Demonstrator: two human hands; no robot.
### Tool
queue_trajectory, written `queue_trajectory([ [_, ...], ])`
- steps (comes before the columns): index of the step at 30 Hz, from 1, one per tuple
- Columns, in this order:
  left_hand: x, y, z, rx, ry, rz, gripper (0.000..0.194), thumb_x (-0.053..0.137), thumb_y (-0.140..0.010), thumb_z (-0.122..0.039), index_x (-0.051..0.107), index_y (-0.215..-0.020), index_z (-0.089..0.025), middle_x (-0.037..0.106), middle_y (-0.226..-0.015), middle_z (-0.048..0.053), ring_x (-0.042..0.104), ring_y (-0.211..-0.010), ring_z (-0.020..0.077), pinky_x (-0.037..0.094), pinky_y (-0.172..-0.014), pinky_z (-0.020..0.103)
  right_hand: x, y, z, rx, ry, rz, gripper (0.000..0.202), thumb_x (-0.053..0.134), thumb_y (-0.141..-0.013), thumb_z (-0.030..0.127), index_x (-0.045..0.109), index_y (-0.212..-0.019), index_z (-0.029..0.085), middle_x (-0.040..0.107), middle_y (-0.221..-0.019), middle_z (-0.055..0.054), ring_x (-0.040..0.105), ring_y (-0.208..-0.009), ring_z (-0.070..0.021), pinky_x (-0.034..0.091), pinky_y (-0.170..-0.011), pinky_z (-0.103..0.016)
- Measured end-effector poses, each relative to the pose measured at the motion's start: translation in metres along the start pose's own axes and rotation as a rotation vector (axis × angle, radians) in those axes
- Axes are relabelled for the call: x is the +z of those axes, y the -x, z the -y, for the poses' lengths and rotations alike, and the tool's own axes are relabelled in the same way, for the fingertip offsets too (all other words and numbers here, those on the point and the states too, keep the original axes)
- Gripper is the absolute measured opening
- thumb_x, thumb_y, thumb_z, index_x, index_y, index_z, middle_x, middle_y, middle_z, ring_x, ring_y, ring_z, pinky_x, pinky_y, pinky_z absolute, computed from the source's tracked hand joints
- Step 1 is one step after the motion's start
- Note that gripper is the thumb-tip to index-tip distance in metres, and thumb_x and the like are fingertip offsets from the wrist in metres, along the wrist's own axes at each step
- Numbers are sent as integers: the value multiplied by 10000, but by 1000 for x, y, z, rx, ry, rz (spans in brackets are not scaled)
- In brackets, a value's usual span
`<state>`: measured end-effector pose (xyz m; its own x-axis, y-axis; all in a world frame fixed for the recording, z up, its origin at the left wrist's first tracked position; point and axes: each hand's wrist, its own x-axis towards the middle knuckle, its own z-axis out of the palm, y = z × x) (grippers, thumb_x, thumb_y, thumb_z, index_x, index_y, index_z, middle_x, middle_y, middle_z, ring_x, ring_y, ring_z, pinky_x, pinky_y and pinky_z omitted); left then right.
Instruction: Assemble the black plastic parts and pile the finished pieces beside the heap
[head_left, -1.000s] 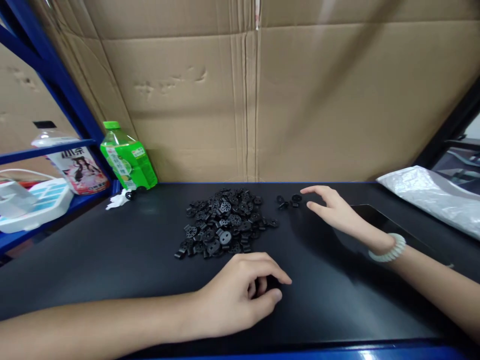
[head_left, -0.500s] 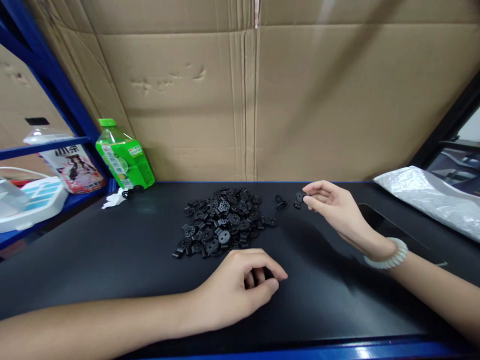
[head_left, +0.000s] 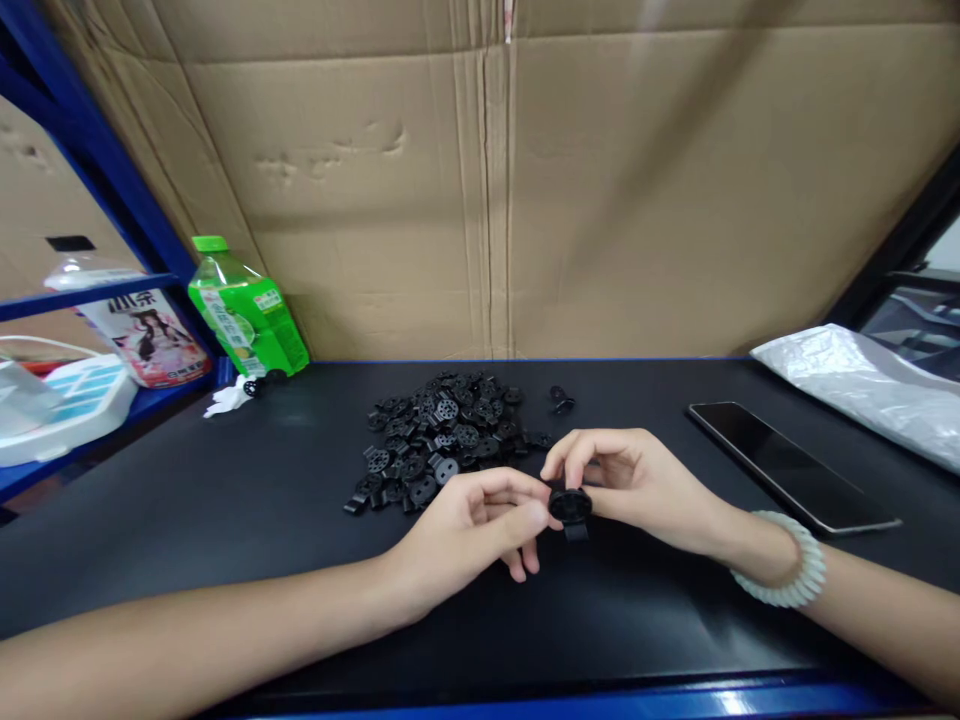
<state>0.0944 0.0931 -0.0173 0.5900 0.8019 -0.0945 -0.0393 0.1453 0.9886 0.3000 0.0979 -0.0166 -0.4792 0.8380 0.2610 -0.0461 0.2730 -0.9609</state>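
Note:
Between my two hands, just above the black table, is a round black plastic clip (head_left: 571, 506) with a small tab pointing down. My right hand (head_left: 637, 490) pinches it from the right with thumb and fingers. From the left, the closed fingertips of my left hand (head_left: 480, 525) meet its edge; their exact hold is partly hidden. Behind my left hand lies a heap of similar black clips (head_left: 446, 440), some with holes in their discs. One or two loose black pieces (head_left: 560, 400) lie to the right of the heap.
A phone (head_left: 787, 465) lies at the right, with a silvery plastic bag (head_left: 862, 385) behind it. At the back left stand a green bottle (head_left: 251, 315) and a crumpled white scrap (head_left: 229, 397). A blue shelf (head_left: 142, 400) edges the left side; cardboard (head_left: 637, 200) walls the back.
My right hand has come back toward me and left, bringing a clip from beside the loose pieces. My left hand has risen slightly to meet it. The phone is now uncovered.

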Motion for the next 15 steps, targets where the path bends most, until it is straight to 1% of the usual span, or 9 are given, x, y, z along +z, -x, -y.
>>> queue_trajectory([
  [4, -2, 0, 2, -11, 70, 34, 419, 828, -652, -430, 700, -890, -110, 658, -649, -3, 600, -546, 91, 488, -502, 180, 2, 1, -4, -12, -36, 25, 90, 711, -785, 148, 632, -742, 159, 614, -865, -21, 597, -793, -111, 485, -706, -235],
  [8, -1, 0, 1, -30, 72, 19, 422, 854, -606, -419, 707, -851, -108, 652, -617, -9, 589, -525, 87, 492, -491, 182, 5, 3, -5, -42, -3, 13, 98, 679, -785, 82, 636, -754, 164, 601, -864, -13, 589, -782, -106, 475, -715, -238],
  [10, 0, 1, 0, -35, 55, -5, 408, 846, -613, -412, 707, -839, -102, 646, -600, -13, 583, -517, 86, 490, -489, 182, 7, 4, -5, -54, 33, -2, 124, 660, -777, 47, 633, -750, 164, 595, -862, -11, 583, -774, -106, 468, -708, -238],
  [13, 2, 2, -2, -32, 18, -40, 313, 810, -665, -355, 698, -795, -92, 651, -600, -9, 562, -500, 68, 472, -489, 169, 10, 5, -3, -59, 78, -8, 136, 647, -764, 31, 624, -748, 164, 599, -850, -12, 578, -773, -113, 463, -716, -250],
  [15, 3, 3, -2, -31, 1, -70, 252, 793, -677, -307, 672, -745, -97, 656, -596, -7, 547, -485, 59, 455, -481, 161, 12, 5, -2, -40, 95, -8, 144, 615, -769, 26, 620, -796, 168, 608, -849, -13, 585, -792, -121, 467, -744, -264],
])
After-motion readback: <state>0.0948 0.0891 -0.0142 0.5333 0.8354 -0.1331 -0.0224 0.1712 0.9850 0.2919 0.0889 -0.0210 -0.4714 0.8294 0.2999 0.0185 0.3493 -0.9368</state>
